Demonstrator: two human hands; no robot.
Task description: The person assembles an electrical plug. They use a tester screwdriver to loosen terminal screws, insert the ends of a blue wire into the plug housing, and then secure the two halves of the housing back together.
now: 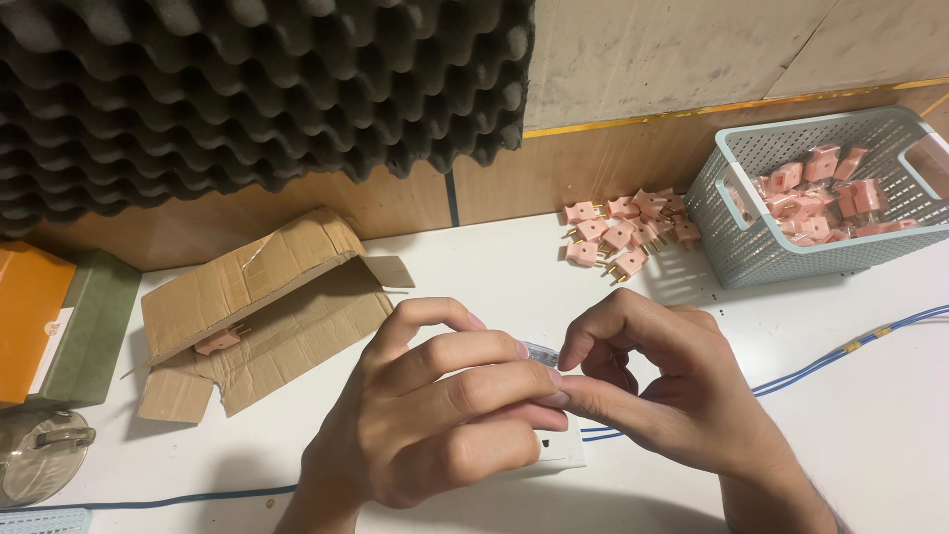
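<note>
My left hand (435, 415) and right hand (657, 391) pinch one small clear part (540, 352) between fingertips, just above the white block (561, 450). Likely light, rigid, slippery; hold its ends.

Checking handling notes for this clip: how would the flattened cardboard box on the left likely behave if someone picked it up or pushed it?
The cardboard box would probably feel light and floppy: its flaps are torn, creased and splayed open. Pushed, it would likely slide easily on the smooth white table. Lifted carelessly, it might spill the pink plug lying loose inside.
</note>
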